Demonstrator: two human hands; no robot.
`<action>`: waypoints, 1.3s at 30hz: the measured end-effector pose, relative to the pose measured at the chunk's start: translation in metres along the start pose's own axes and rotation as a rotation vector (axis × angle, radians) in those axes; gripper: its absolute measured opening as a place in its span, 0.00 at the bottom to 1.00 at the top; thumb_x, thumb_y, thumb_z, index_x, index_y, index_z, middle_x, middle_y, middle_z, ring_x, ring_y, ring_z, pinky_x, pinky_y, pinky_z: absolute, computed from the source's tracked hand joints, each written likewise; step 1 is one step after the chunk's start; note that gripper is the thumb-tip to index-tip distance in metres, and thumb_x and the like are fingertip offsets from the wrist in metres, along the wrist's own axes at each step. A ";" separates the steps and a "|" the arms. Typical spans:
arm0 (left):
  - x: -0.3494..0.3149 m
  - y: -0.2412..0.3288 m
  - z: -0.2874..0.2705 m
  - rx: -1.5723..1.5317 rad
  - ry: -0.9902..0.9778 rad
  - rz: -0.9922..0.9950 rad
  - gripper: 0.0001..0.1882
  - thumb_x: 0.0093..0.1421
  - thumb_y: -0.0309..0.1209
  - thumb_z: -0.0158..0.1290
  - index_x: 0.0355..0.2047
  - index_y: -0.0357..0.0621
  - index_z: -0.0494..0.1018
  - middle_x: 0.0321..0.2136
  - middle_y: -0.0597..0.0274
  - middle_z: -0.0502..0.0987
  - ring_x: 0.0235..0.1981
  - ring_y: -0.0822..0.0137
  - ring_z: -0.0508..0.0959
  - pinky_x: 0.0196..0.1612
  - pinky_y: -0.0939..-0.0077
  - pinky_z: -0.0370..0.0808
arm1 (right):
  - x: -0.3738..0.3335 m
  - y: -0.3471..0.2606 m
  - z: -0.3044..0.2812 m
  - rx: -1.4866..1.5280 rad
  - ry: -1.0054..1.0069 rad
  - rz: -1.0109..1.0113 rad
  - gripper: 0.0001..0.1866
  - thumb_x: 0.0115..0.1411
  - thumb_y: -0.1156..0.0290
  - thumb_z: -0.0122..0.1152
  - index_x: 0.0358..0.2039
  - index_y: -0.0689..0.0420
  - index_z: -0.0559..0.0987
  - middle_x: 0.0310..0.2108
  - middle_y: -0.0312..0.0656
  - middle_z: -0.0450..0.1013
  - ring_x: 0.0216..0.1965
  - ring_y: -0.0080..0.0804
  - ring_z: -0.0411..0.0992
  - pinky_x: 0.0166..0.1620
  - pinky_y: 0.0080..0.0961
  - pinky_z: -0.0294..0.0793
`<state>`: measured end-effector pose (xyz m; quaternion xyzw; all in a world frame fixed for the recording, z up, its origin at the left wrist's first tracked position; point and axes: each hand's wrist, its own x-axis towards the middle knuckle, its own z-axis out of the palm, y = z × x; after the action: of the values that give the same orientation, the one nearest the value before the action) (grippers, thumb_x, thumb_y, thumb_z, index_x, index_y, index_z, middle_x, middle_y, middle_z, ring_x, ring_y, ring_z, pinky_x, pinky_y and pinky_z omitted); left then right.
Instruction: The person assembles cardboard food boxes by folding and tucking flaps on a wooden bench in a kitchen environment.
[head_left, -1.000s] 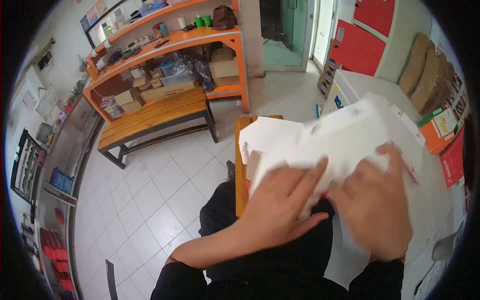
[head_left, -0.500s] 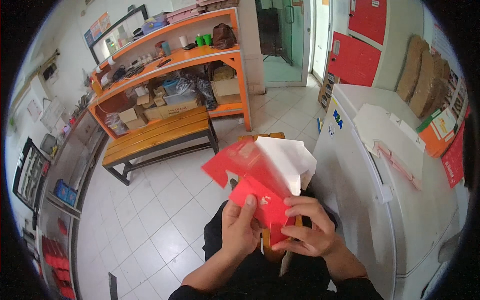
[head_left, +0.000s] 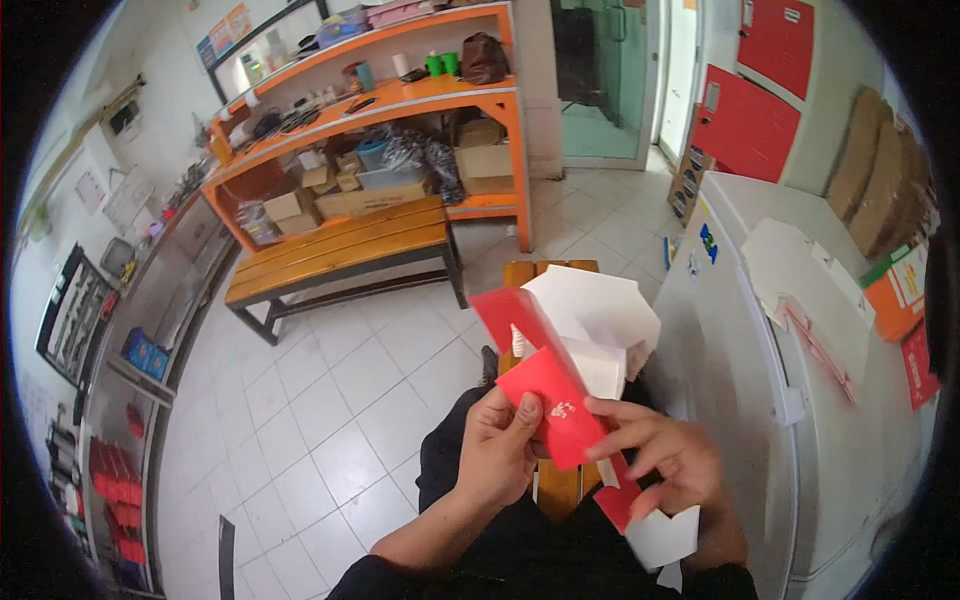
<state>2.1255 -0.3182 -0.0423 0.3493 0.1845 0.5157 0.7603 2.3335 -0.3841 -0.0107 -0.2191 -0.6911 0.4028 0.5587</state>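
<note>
A red cardboard box blank, white on its inner side and partly folded, is between my two hands. My left hand grips its left side, thumb pressed on the red panel with a small pale print. At the right edge, the fingers of my right hand close on the card, and a white flap sticks out below them. Another red panel rises behind the held part, slightly blurred. Beyond it, white card pieces rest over a wooden bench between my legs.
A white chest freezer stands close on my right, with a pale card sheet on its lid. Ahead are a slatted wooden bench and an orange shelf unit. At left, a low shelf holds red stacks.
The red rear panel has swung up and narrowed. My right hand has moved right and slightly down, and a white flap now shows beneath it. The whole view has shifted.
</note>
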 end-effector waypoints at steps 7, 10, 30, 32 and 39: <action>0.001 0.008 0.006 -0.124 0.037 -0.069 0.18 0.77 0.36 0.47 0.61 0.38 0.69 0.50 0.56 0.81 0.45 0.66 0.86 0.44 0.66 0.89 | 0.004 0.007 0.011 -0.373 0.027 -0.029 0.24 0.43 0.61 0.87 0.31 0.54 0.78 0.52 0.48 0.73 0.64 0.56 0.71 0.65 0.49 0.71; -0.005 -0.001 0.008 -0.161 0.045 -0.004 0.18 0.77 0.34 0.48 0.61 0.38 0.69 0.51 0.56 0.81 0.47 0.65 0.85 0.48 0.65 0.88 | 0.010 0.010 0.022 -0.755 0.089 -0.123 0.21 0.48 0.64 0.85 0.34 0.56 0.79 0.47 0.47 0.70 0.57 0.52 0.75 0.60 0.47 0.77; -0.005 0.048 0.009 1.137 -0.638 0.040 0.14 0.68 0.24 0.59 0.54 0.43 0.78 0.40 0.49 0.86 0.40 0.55 0.85 0.54 0.63 0.74 | 0.002 0.014 0.006 -0.797 0.202 -0.228 0.36 0.53 0.45 0.78 0.55 0.51 0.74 0.64 0.59 0.61 0.68 0.66 0.59 0.67 0.61 0.61; -0.008 0.050 0.004 1.364 -0.795 0.018 0.18 0.66 0.26 0.60 0.56 0.45 0.77 0.37 0.51 0.86 0.38 0.54 0.86 0.54 0.58 0.70 | 0.004 0.018 -0.005 -0.706 0.210 -0.338 0.40 0.57 0.37 0.72 0.60 0.49 0.70 0.70 0.63 0.56 0.74 0.70 0.51 0.73 0.63 0.52; -0.017 0.044 0.002 1.233 -0.281 0.305 0.05 0.62 0.25 0.65 0.39 0.44 0.83 0.29 0.57 0.84 0.29 0.60 0.82 0.40 0.68 0.70 | 0.008 0.002 0.008 -0.914 -0.099 0.106 0.18 0.59 0.68 0.68 0.49 0.54 0.77 0.48 0.47 0.73 0.59 0.54 0.70 0.64 0.52 0.63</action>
<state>2.0914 -0.3242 -0.0101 0.8080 0.2939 0.3666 0.3554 2.3230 -0.3797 -0.0080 -0.4585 -0.8114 0.0949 0.3498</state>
